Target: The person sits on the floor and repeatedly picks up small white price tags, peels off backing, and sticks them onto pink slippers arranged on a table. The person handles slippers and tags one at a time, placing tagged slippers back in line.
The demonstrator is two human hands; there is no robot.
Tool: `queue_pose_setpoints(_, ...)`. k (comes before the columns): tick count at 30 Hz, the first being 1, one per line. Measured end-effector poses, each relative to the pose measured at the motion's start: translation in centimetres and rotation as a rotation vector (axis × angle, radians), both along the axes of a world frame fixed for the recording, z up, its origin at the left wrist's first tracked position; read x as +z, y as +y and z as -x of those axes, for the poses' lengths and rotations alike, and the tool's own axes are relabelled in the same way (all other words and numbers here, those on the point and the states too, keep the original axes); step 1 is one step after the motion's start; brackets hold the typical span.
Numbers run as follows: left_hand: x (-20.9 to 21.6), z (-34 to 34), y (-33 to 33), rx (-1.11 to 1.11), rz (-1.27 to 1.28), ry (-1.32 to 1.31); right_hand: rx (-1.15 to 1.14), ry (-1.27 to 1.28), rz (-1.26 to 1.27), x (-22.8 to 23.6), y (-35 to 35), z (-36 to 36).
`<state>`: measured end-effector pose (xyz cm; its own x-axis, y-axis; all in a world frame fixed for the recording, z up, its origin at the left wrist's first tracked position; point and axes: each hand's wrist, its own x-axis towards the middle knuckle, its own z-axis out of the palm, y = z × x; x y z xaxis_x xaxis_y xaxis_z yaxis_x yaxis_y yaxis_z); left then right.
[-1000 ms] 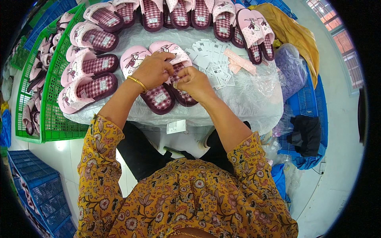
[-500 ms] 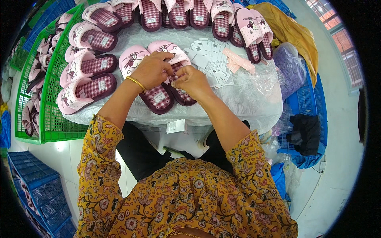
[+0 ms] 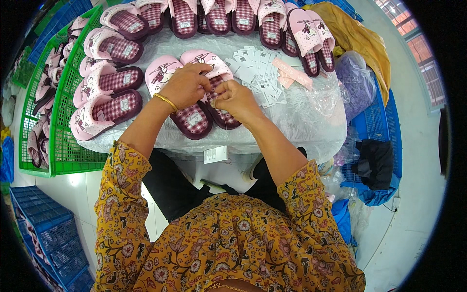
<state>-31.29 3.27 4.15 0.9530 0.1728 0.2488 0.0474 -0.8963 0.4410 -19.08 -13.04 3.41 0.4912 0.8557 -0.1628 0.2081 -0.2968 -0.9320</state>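
A pair of pink slippers with dark checked insoles lies in front of me, toes pointing away: the left slipper (image 3: 193, 119) and the right slipper (image 3: 204, 57). My left hand (image 3: 186, 88) rests across them, its fingers curled over the opening edge of the right slipper's pink upper. Just beside it, my right hand (image 3: 235, 102) is closed in a pinch above the same slipper's insole; what sits between its fingertips is too small to make out. White printed tags (image 3: 258, 73) lie fanned out to the right of the pair, with pale pink paper strips (image 3: 293, 75) next to them.
More pink slippers (image 3: 114, 108) line the left and far edges of the plastic-covered work surface (image 3: 296, 124). Slippers fill a green crate (image 3: 78, 141) on the left. Blue crates (image 3: 46, 228) stand lower left; a purple bundle (image 3: 355, 80) and yellow cloth (image 3: 357, 36) are at right.
Almost nothing differs. Both hands stay at the right slipper, with only a slight shift of the right fingers.
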Motion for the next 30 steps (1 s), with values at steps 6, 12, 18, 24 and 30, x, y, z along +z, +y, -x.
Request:
queue_pose_setpoints(6,-0.1,0.0,0.0,0.004,-0.013,-0.016,-0.013,-0.051,0.032,0.0,0.2,0.0)
queue_pose_setpoints(12,-0.4,-0.1,0.2,-0.015,-0.01,-0.03,-0.045,-0.054,0.021,-0.1,0.5,0.3)
queue_pose_setpoints(18,-0.4,-0.1,0.2,-0.016,-0.022,-0.027,-0.062,-0.13,0.03,0.2,0.5,0.6)
queue_pose_setpoints(24,-0.3,-0.2,0.1,-0.007,-0.026,-0.028,-0.07,-0.13,0.043,-0.1,0.5,0.6)
queue_pose_setpoints(30,-0.1,-0.1,0.1,-0.023,-0.036,-0.048,-0.09,-0.151,0.078,0.6,0.7,1.0)
